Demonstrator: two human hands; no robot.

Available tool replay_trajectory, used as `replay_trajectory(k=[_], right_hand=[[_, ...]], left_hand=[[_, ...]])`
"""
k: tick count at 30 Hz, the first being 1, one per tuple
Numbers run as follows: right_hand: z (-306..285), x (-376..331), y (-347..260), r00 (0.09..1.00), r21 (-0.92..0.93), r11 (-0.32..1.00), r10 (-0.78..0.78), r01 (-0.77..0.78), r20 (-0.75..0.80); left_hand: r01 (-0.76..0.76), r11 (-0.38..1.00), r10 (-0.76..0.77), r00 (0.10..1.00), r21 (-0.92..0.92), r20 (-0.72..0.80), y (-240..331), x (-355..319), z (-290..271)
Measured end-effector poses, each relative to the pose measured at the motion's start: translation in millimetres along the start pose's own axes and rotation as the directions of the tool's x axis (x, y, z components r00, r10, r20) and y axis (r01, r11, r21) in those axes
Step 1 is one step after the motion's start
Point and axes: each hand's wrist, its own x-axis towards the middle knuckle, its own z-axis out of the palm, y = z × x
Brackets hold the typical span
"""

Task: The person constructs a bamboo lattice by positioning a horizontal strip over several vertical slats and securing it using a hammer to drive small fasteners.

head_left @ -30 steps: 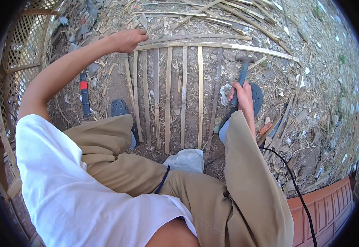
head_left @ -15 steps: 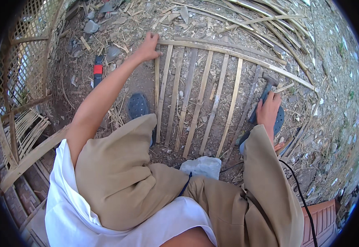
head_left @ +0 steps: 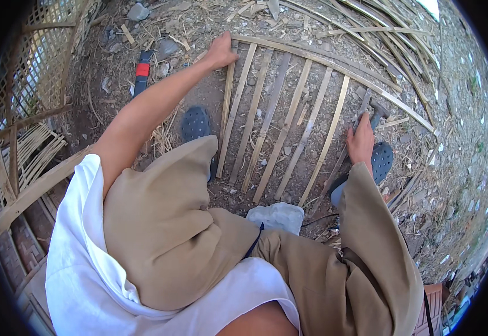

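A row of narrow wooden slats (head_left: 286,132) lies on the ground under a long crosswise strip (head_left: 333,64). At the far left corner, my left hand (head_left: 221,51) is closed, pinching the strip's end where it meets the outermost slat (head_left: 226,112). My right hand (head_left: 361,143) is low at the right end of the row, its fingers bent over the last slat (head_left: 365,101). A hammer (head_left: 380,110) lies right beside those fingers, its head showing and most of its handle covered. What the right fingers grip is hidden.
A pale stone block (head_left: 276,217) sits between my legs. Long loose strips (head_left: 389,50) are piled at the far right. To the left are a dark tool with a red band (head_left: 142,69), a lattice panel (head_left: 45,64) and a wooden beam (head_left: 39,193). Chips and stones litter the ground.
The whole view has shifted slightly. My right hand has moved left across the hammer's handle towards the last slat. My left hand stays at the far left corner.
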Motion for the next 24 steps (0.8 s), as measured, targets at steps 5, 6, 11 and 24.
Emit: replay_trajectory(k=[5, 6, 11, 24], right_hand=[[-2.7, 1.7, 27.8, 0.998, 0.060, 0.998, 0.024, -0.020, -0.063], [-6.4, 2.8, 33.3, 0.997, 0.065, 0.998, 0.020, -0.015, -0.079], [-24.2, 30.2, 52.8, 0.983, -0.008, 0.998, -0.061, 0.060, -0.173], [-33.7, 47.1, 53.1, 0.996, 0.148, 0.985, -0.088, 0.087, -0.002]], left_hand=[[-0.215, 0.976, 0.214, 0.976, -0.022, -0.050, 19.5, 19.3, -9.1], [-0.261, 0.965, 0.261, 0.963, -0.005, -0.069, 25.9, 27.2, -7.3], [-0.345, 0.937, 0.348, 0.933, 0.050, -0.089, 40.0, 50.6, -4.6], [-0.135, 0.990, 0.137, 0.989, 0.041, -0.062, 37.7, 70.6, 2.7]])
